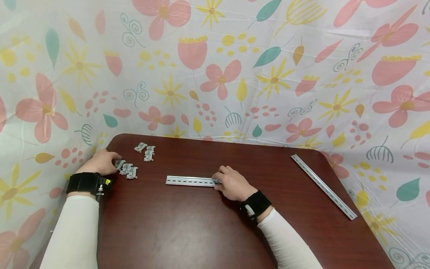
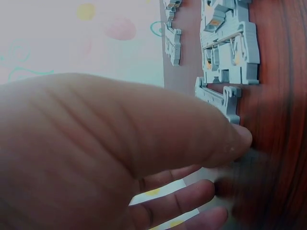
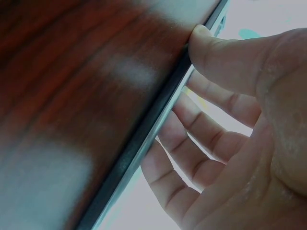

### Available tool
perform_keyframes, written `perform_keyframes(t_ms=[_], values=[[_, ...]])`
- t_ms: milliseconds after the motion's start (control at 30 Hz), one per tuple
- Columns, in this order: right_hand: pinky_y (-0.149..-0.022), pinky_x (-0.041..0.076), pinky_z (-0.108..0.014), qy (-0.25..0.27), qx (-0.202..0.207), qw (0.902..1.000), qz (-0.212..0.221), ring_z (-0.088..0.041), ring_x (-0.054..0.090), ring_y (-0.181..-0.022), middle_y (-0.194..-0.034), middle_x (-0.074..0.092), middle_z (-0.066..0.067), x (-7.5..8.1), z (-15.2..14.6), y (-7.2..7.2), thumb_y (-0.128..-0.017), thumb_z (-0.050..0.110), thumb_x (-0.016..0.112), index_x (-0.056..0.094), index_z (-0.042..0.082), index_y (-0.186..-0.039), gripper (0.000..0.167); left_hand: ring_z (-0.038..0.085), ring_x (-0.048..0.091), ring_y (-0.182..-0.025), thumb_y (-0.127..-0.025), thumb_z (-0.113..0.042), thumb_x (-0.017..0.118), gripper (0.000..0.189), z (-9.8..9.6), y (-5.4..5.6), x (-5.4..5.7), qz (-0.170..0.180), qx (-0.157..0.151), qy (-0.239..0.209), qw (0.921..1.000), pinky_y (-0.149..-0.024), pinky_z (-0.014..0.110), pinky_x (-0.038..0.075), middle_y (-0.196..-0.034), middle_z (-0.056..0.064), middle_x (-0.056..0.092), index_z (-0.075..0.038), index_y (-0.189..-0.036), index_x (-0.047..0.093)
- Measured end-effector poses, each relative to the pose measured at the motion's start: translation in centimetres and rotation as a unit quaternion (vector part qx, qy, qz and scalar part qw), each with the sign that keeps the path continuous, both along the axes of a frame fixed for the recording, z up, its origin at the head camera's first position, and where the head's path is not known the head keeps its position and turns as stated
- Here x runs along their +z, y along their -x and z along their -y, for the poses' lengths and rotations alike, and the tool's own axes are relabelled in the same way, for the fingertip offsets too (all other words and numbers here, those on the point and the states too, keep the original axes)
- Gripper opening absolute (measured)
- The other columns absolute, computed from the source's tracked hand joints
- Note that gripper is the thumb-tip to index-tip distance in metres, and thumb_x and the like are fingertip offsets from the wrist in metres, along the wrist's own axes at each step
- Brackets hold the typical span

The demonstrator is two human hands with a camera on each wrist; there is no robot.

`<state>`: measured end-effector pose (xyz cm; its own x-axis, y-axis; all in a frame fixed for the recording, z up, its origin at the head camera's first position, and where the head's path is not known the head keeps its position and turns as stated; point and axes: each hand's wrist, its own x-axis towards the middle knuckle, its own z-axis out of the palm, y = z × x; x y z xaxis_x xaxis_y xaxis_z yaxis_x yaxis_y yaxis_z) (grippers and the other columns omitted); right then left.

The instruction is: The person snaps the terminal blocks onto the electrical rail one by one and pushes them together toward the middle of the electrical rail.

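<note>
My left hand (image 1: 103,162) is at the left edge of the table, pinching the end grey terminal block (image 2: 218,99) of a short row. The thumb hides part of that block in the left wrist view. Beside it lie several more grey terminal blocks (image 1: 129,170), with orange spots showing up close. At the table's middle, my right hand (image 1: 233,184) grips the right end of a slotted metal DIN rail (image 1: 189,181), which lies crosswise. In the right wrist view the thumb is on one edge of the rail and the fingers are along the other.
A longer slotted DIN rail (image 1: 322,185) lies slantwise at the right side of the brown table (image 1: 188,231). Behind the left row are other grey terminal blocks (image 1: 149,153). A flower-patterned cloth (image 1: 221,108) hangs along the table's back and sides.
</note>
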<state>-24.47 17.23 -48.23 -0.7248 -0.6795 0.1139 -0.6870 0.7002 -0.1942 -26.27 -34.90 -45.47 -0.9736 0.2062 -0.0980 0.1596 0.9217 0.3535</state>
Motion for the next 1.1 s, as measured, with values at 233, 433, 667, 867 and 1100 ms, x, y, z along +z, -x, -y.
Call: perform_keyframes(t_ms=[233,433,667,867,1100], values=[[-0.085,0.055,-0.040,0.002,-0.003,1.0000,0.002,-0.023,0.057,-0.099,-0.110,0.063,-0.005,0.0,0.1,0.0,-0.102,0.020,0.084,0.079,0.009,-0.127,0.028,0.052,0.062,-0.108,-0.086,-0.007,0.080,0.051,0.2,0.1,0.1,0.002,0.000,-0.011,0.9999,-0.087,0.062,0.054,-0.124,0.039,0.068,0.018,-0.129,0.070],[-0.084,0.054,-0.039,0.004,0.002,1.0000,-0.003,-0.023,0.057,-0.097,-0.109,0.062,-0.005,0.0,0.0,-0.1,-0.101,0.019,0.085,0.079,0.008,-0.126,0.028,0.038,0.066,-0.088,-0.085,-0.010,0.081,0.039,0.2,0.2,0.2,-0.004,-0.009,-0.018,0.9998,-0.079,0.053,0.055,-0.104,0.026,0.075,0.015,-0.113,0.075],[-0.083,0.054,-0.039,0.002,0.001,1.0000,-0.001,-0.023,0.057,-0.097,-0.109,0.062,-0.005,0.1,0.0,-0.1,-0.101,0.020,0.085,0.079,0.009,-0.127,0.029,0.036,0.065,-0.085,-0.087,-0.013,0.080,0.038,0.2,0.0,0.6,0.013,0.007,-0.028,0.9995,-0.078,0.053,0.056,-0.099,0.024,0.072,0.016,-0.110,0.071],[-0.085,0.055,-0.040,0.000,-0.004,1.0000,0.002,-0.024,0.058,-0.099,-0.111,0.063,-0.006,0.1,0.1,-0.1,-0.101,0.020,0.085,0.079,0.009,-0.127,0.029,0.034,0.061,-0.081,-0.088,-0.017,0.079,0.038,0.1,-0.1,1.0,0.006,0.021,-0.027,0.9994,-0.074,0.049,0.052,-0.093,0.019,0.066,0.013,-0.105,0.064],[-0.085,0.055,-0.040,0.004,-0.004,1.0000,-0.001,-0.023,0.058,-0.098,-0.109,0.062,-0.005,0.0,0.0,-0.1,-0.101,0.020,0.085,0.079,0.009,-0.127,0.029,0.035,0.065,-0.089,-0.096,-0.028,0.077,0.050,-0.7,0.0,1.2,-0.008,0.024,-0.027,0.9993,-0.082,0.053,0.055,-0.103,0.024,0.069,0.014,-0.118,0.062]])
